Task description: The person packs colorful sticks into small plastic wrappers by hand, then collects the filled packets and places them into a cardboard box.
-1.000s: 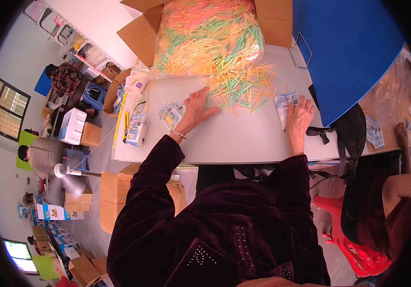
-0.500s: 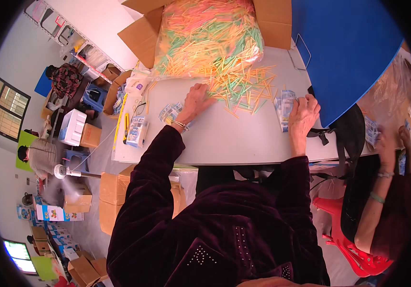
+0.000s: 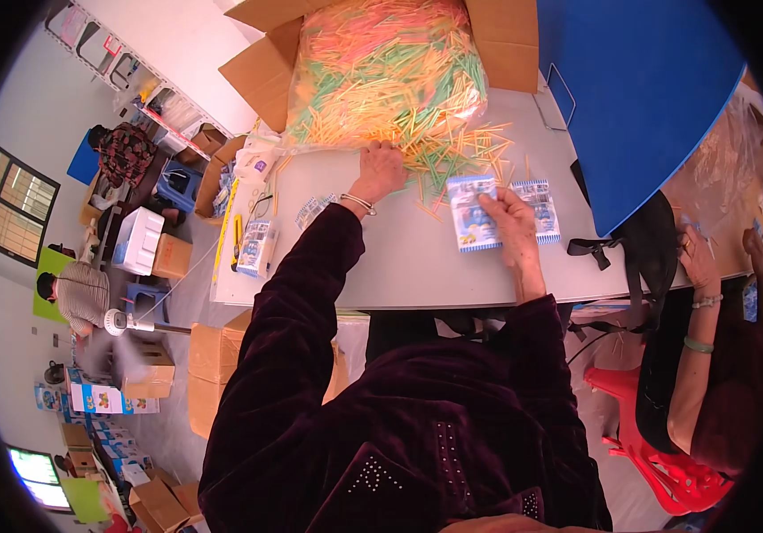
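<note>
My right hand (image 3: 513, 222) pinches a blue-and-white printed plastic packet (image 3: 472, 213) by its right side, above the table. Beside it, partly behind that hand, lies another printed packet (image 3: 543, 211). My left hand (image 3: 383, 171) is at the near edge of a pile of thin coloured sticks (image 3: 448, 160), orange, yellow and green. Its fingers are curled down together at the sticks, and the fingertips are hidden. Left of that wrist, a similar packet (image 3: 314, 211) lies on the table, partly covered by the sleeve.
A large clear bag of sticks (image 3: 381, 80) spills from a cardboard box (image 3: 506, 44). On the left of the table (image 3: 435, 275) are a packet stack (image 3: 257, 247), a yellow cutter (image 3: 238, 233) and scissors (image 3: 260, 200). A blue panel (image 3: 639, 98) stands right, near a co-worker's hand (image 3: 699, 258).
My right hand has lifted a packet and moved it left, uncovering another on the table. My left hand has shifted right and up to the sticks, its fingers drawing together.
</note>
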Demonstrator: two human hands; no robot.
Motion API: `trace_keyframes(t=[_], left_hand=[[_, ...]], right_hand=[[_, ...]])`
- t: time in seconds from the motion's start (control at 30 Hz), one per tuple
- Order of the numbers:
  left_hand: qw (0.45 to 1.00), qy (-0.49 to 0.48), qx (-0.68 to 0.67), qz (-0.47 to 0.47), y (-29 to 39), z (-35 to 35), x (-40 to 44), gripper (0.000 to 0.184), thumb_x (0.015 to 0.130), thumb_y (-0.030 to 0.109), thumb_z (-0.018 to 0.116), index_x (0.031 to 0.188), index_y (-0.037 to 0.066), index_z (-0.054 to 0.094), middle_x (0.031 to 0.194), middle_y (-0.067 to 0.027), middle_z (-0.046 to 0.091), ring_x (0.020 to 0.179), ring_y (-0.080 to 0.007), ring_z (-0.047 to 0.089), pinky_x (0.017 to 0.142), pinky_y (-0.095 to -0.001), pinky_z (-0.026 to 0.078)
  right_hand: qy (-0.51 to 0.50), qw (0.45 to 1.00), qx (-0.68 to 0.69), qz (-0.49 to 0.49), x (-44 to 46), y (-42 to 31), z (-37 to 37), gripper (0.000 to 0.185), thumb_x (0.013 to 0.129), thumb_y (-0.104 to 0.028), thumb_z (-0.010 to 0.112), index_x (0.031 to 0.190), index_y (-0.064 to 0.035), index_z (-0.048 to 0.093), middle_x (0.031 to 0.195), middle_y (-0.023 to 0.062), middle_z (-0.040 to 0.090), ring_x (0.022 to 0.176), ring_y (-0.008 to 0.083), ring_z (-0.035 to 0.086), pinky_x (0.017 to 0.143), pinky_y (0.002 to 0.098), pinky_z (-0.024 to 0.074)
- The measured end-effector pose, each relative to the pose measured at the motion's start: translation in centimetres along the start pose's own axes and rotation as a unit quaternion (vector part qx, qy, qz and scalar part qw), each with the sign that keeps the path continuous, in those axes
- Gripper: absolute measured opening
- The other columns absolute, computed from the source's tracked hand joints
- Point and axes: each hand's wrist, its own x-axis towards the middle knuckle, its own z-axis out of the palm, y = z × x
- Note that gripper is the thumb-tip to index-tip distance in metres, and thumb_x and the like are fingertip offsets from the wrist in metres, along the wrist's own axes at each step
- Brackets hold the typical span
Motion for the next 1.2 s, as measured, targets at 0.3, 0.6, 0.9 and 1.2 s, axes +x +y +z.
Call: trace_keyframes(t=[0.3,0.6,0.9,1.2], left_hand=[[0.992,0.108,0.069,0.020,-0.1,2.4,0.5,0.016,0.070,0.013,0.060,0.081,0.001,0.063,0.086,-0.0137,0.059,0.086,-0.0277,0.054,0.073,-0.0400,0.041],[0.990,0.101,0.089,0.040,-0.7,1.8,-0.6,0.016,0.072,0.010,0.055,0.083,0.002,0.063,0.085,-0.0124,0.060,0.085,-0.0273,0.054,0.070,-0.0396,0.040],[0.989,0.026,0.145,0.025,-0.4,1.6,0.9,0.015,0.071,0.012,0.054,0.080,0.007,0.065,0.079,-0.0115,0.061,0.080,-0.0271,0.056,0.068,-0.0403,0.039],[0.995,-0.090,-0.018,-0.046,-3.1,-0.6,-1.4,0.025,0.079,0.016,0.047,0.095,-0.001,0.056,0.099,-0.0181,0.061,0.095,-0.0359,0.055,0.078,-0.0486,0.042]], right_hand=[[-0.051,0.994,-0.093,0.009,-0.2,1.9,0.6,0.015,0.083,-0.013,0.065,0.076,-0.0004,0.062,0.063,-0.0016,0.055,0.055,0.0024,0.043,0.048,0.0203,0.0362],[-0.060,0.962,-0.261,-0.057,-0.8,1.3,1.5,0.017,0.080,-0.014,0.067,0.081,0.0021,0.062,0.062,0.0024,0.058,0.054,0.0091,0.051,0.050,0.0244,0.0398],[-0.074,0.891,-0.401,-0.200,-2.7,0.5,2.9,0.017,0.076,-0.014,0.064,0.082,0.0008,0.059,0.069,0.0185,0.058,0.069,0.0369,0.057,0.059,0.0429,0.0431],[-0.044,0.917,-0.373,-0.136,-1.5,0.4,2.1,0.020,0.078,-0.015,0.066,0.085,0.0021,0.059,0.060,0.0160,0.057,0.050,0.0280,0.053,0.048,0.0341,0.0390]])
